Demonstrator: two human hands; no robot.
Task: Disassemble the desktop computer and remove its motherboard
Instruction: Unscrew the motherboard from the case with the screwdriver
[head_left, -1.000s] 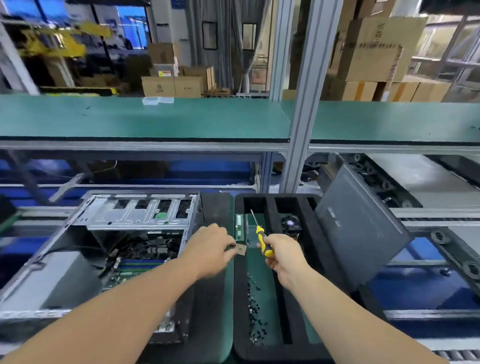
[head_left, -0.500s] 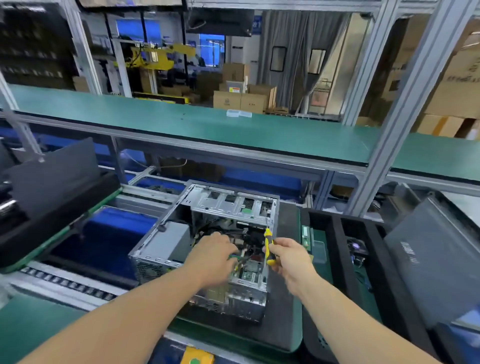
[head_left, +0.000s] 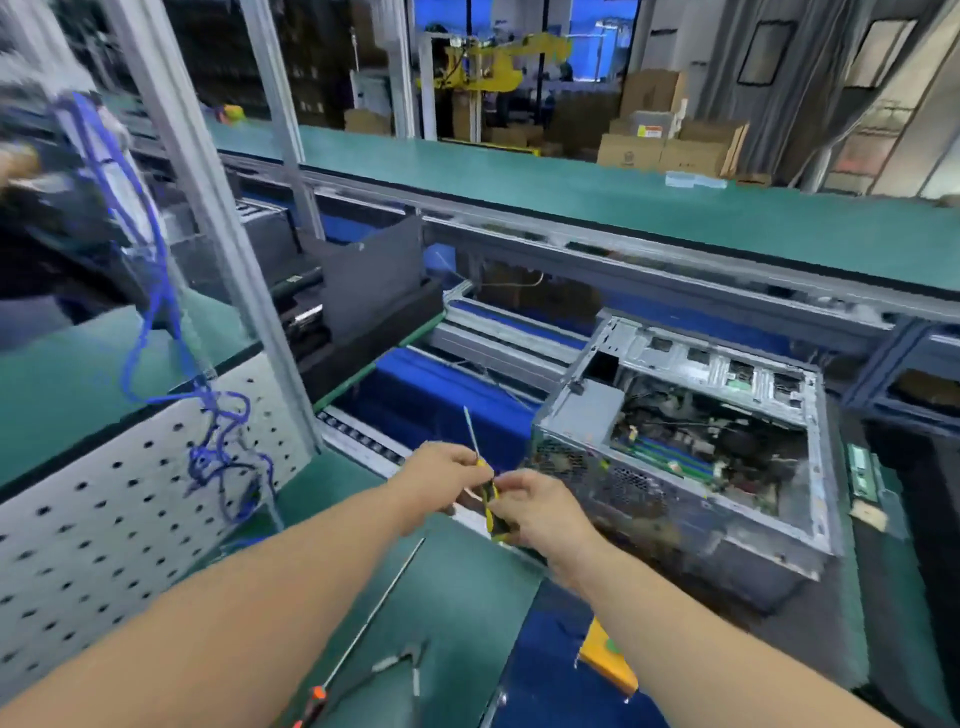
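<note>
Both hands meet on the yellow-and-black screwdriver (head_left: 487, 501), well left of the computer case (head_left: 691, 457): the left hand (head_left: 441, 480) pinches it near the top of the handle, the right hand (head_left: 540, 512) curls round the lower grip, shaft pointing up. The case lies open, side panel off, with the motherboard (head_left: 691, 457) inside among its cables, so removal looks unfinished. Half a second ago both hands were at the case opening; now they are clear of it, left of it.

A blue cable (head_left: 156, 291) hung over a white pegboard (head_left: 104, 525), a long orange-handled screwdriver (head_left: 363, 623) lay on the green mat (head_left: 457, 587), and cardboard boxes (head_left: 670, 140) stood behind.
</note>
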